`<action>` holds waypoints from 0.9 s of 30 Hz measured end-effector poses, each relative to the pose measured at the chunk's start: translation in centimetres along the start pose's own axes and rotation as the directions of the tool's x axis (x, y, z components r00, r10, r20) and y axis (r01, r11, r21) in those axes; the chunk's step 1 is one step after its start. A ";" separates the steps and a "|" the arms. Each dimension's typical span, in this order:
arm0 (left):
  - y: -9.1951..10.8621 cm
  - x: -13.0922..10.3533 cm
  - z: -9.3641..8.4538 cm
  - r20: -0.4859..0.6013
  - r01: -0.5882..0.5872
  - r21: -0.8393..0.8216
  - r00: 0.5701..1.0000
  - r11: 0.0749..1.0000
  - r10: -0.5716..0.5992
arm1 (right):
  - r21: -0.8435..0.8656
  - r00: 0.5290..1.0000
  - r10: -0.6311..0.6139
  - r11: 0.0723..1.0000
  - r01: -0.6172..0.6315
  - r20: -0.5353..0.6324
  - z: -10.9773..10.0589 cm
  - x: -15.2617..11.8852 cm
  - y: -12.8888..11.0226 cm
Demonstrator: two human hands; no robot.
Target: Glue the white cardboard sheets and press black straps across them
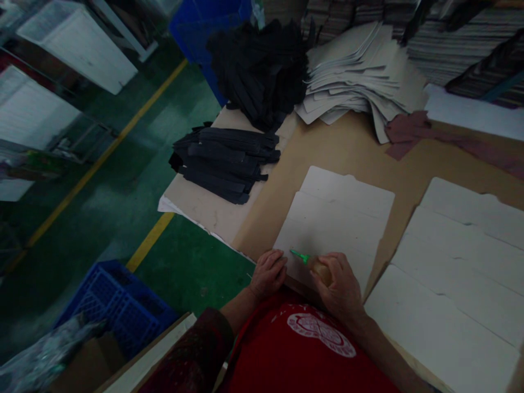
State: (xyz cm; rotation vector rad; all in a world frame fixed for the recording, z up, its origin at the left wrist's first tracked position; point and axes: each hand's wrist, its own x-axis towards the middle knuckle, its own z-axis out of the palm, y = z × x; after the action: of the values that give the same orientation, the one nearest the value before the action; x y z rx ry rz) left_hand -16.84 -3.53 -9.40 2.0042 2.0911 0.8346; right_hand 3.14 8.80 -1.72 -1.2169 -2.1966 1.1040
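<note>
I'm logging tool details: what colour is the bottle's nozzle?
The nozzle is bright green, seen in the head view.

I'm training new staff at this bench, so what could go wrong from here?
The left hand rests close to the green nozzle of the bottle in the right hand, so a drip might land on the fingers. The fanned stack of sheets leans unevenly and could slide over the table.
</note>
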 end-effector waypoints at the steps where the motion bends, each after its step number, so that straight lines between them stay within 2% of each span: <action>1: 0.0 0.0 0.0 -0.001 -0.002 -0.002 1.000 1.000 0.002 | 0.020 1.000 0.017 1.000 -0.017 -0.005 0.3 0.0 0.0; 4: 0.0 0.1 0.0 -0.001 -0.010 -0.016 1.000 1.000 0.010 | 0.107 0.996 0.091 0.990 -0.088 -0.017 0.9 0.1 0.1; 7: 0.1 0.1 -0.4 0.008 -0.009 -0.037 1.000 0.999 0.010 | 0.222 0.970 0.239 0.949 -0.224 -0.046 1.0 0.1 0.4; 10: 0.2 0.6 -1.3 0.013 0.003 -0.078 1.000 0.997 -0.002 | 0.363 0.897 0.433 0.852 -0.376 -0.087 0.5 0.5 0.8; 12: 0.1 1.5 -2.0 -0.005 0.024 -0.100 1.000 0.995 -0.025 | 0.446 0.840 0.528 0.785 -0.429 -0.122 -0.2 1.3 1.0; 15: -0.8 4.0 -2.8 -0.030 0.055 -0.111 0.998 0.992 -0.059 | 0.513 0.775 0.607 0.729 -0.453 -0.178 -1.0 2.8 1.3; 17: -1.5 6.1 -2.7 -0.011 0.048 -0.114 0.999 0.992 -0.049 | 0.517 0.754 0.626 0.721 -0.462 -0.199 -1.2 3.8 1.5; 22: -3.2 10.5 -1.4 0.114 -0.038 -0.120 0.992 0.992 0.052 | 0.427 0.762 0.604 0.768 -0.478 -0.233 -0.6 5.4 1.6; 27: -3.9 11.4 -0.2 0.202 -0.090 -0.120 0.973 0.989 0.113 | 0.312 0.800 0.528 0.840 -0.444 -0.284 0.6 5.6 1.4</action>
State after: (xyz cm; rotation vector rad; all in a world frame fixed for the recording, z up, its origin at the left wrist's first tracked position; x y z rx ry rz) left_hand -21.68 7.44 -7.87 2.0566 1.8040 0.7038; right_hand 0.49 13.65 -3.37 -1.7746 -1.4635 1.1647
